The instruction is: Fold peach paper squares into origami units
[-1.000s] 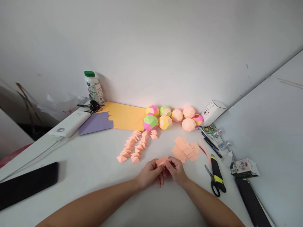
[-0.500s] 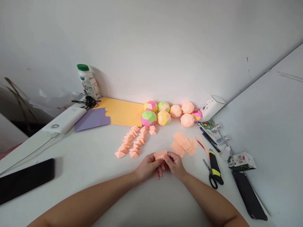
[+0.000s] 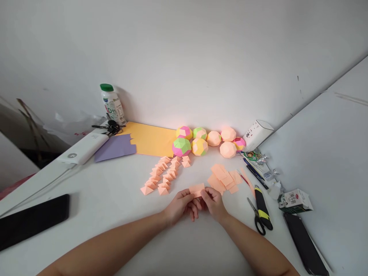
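Between both hands, low over the white table, is a small peach paper piece (image 3: 197, 189). My left hand (image 3: 181, 206) pinches its left end with thumb and fingers. My right hand (image 3: 213, 203) grips the right end, thumb on the near face. Part of the paper's lower edge is hidden behind the thumbs. Ahead and to the left lie rows of folded peach paper units (image 3: 155, 177). To the right of the hands sits a loose pile of flat peach paper pieces (image 3: 223, 177). Faceted paper balls (image 3: 181, 147) in several colours line the wall.
Scissors (image 3: 257, 218) and a black-yellow utility knife (image 3: 263, 207) lie to the right, near a small box (image 3: 295, 201) and a black phone-like slab (image 3: 305, 243). Left are a dark phone (image 3: 34, 220), a white power bank (image 3: 83, 147), keys (image 3: 111, 127), a bottle (image 3: 113, 105) and a yellow sheet (image 3: 152, 138).
The camera view has shifted slightly. Both hands still hold the paper, which now shows more of its flat face above the thumbs.
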### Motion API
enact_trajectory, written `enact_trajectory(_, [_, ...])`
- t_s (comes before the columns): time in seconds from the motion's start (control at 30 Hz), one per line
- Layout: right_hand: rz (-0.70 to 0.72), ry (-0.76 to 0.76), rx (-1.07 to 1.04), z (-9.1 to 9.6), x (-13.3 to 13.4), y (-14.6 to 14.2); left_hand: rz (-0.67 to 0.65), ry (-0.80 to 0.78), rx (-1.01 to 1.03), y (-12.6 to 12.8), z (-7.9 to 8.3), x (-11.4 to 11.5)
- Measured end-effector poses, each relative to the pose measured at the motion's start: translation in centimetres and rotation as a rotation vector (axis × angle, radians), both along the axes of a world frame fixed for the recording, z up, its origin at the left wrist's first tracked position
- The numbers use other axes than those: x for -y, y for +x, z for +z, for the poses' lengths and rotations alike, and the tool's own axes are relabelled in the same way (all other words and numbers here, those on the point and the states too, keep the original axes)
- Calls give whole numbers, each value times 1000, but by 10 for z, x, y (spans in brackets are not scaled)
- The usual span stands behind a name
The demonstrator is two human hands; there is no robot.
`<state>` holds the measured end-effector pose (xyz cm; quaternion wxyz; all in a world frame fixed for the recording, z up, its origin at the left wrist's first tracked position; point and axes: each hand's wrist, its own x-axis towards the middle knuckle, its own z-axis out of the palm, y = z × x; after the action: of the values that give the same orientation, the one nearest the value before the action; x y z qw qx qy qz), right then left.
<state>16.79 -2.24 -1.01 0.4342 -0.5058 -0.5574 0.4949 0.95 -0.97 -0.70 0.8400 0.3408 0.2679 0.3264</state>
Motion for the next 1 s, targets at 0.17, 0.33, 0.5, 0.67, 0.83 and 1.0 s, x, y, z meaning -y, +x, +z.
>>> enact_trajectory(0.17, [10,-31,-36,0,0,0,3,57,-67,0,5,1])
enact_trajectory(0.33, [15,-34,-55,-1,1,1,7,96,-125,1,7,1])
enact_trajectory(0.5, [5,-28,-34,-1,1,0,-1,113,-128,2,8,1])
enact_trajectory(0.67, [-17,-2,19,0,1,0,-8,111,-134,1,8,1])
enact_trajectory(0.83, [-26,-13,22,-1,0,0,-14,107,-127,1,5,1])
enact_trajectory(1.0, [-31,-5,9,0,1,0,-1,82,-139,2,6,1])
